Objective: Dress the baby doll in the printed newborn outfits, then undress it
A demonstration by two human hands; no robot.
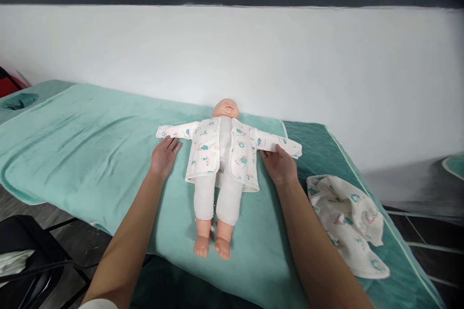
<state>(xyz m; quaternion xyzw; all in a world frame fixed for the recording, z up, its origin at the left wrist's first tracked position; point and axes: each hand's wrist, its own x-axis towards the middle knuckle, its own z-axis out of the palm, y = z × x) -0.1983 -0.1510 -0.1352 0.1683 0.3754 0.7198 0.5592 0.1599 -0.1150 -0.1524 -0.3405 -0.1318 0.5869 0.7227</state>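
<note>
By jacket sleeves — L hand open, can't tell if R hand grips — arms cut off btm.

Both bare arms reach forward in front of me, well apart. The left forearm slants inward to the left hand, its fingers loosely parted; the right forearm ends in the right hand, thumb apart from its fingers.

Smooth plastic-looking doll head, matt cloth jacket, soft plush green sheet, smooth matt wall.
</note>
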